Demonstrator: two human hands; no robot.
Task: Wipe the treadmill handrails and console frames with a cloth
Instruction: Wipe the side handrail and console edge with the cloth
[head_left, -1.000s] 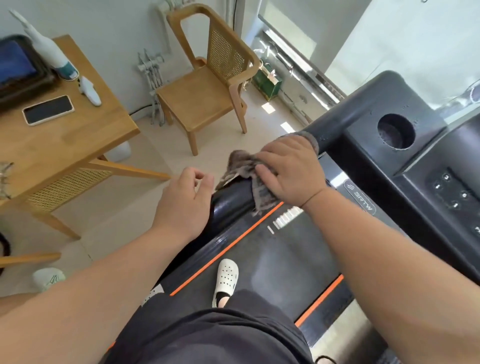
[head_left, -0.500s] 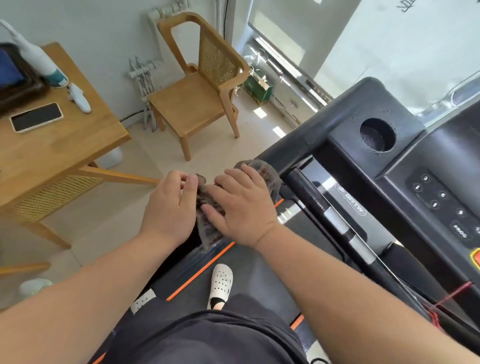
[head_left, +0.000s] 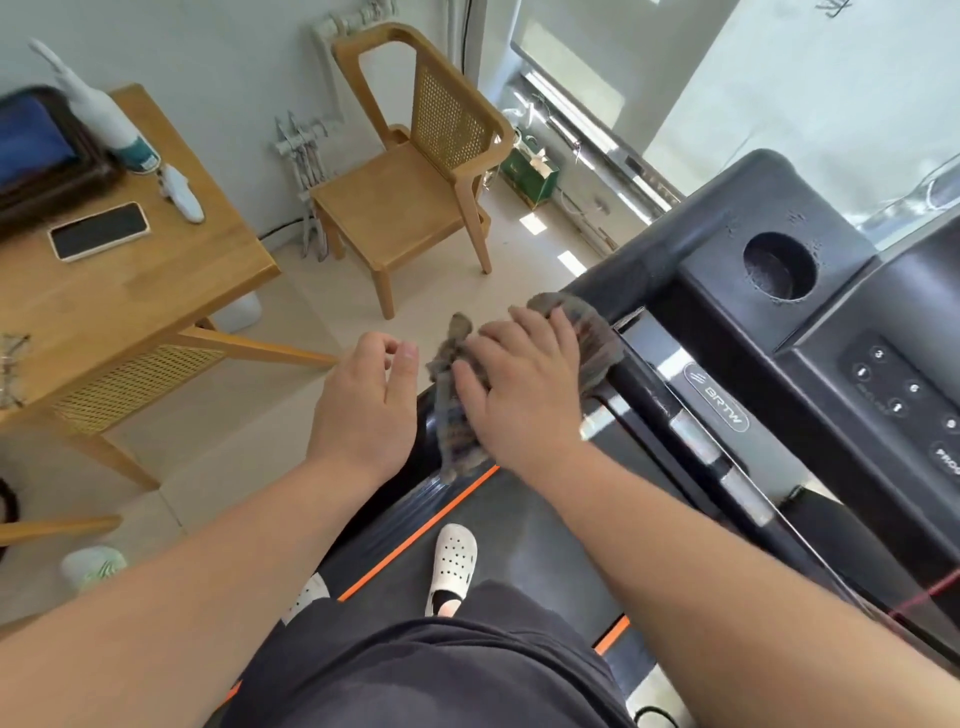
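Observation:
A grey-brown cloth (head_left: 597, 348) is draped over the treadmill's black left handrail (head_left: 639, 275). My right hand (head_left: 524, 389) lies on top of the cloth and presses it onto the rail, fingers spread, thumb also on top. Just left of the cloth, my left hand (head_left: 363, 405) hovers with loosely curled fingers, holds nothing and shows a small gap to the cloth. The black console (head_left: 883, 374) with its buttons and a round cup holder (head_left: 777, 266) is at the right.
A wooden table (head_left: 130, 291) with a phone (head_left: 98, 230) stands to the left, and a wooden chair (head_left: 410, 197) behind it. Below are the treadmill belt (head_left: 519, 545) with orange stripes and my white shoe (head_left: 453, 566).
My right hand slid the cloth down the handrail toward me. The left hand touched the cloth half a second ago and has now drawn slightly away to the left.

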